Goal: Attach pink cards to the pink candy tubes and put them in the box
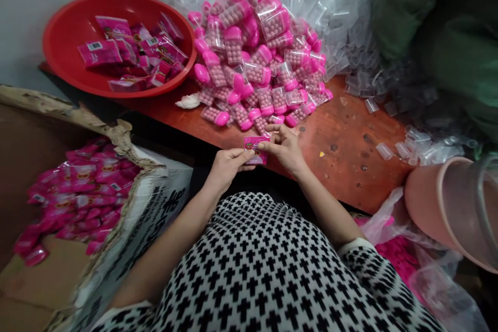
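A small pink printed packet (pixel 256 143) is held between both hands at the table's near edge. My left hand (pixel 229 167) pinches its left side between thumb and fingers. From the right, my right hand (pixel 286 149) grips the packet with thumb and bent fingers. Just beyond the hands lies a heap of clear plastic containers (pixel 257 72) with pink caps, filled with small pink balls. Whether the packet has anything inside cannot be seen.
A red basin (pixel 54 57) holding pink packets stands back left. Below it, an open cardboard box (pixel 50 280) contains more packets. Clear empty tubes (pixel 361 83) lie at the back right. A pink bucket (pixel 424 194) stands right, above a plastic bag (pixel 436 280). Another person's green clothing (pixel 459 26) shows.
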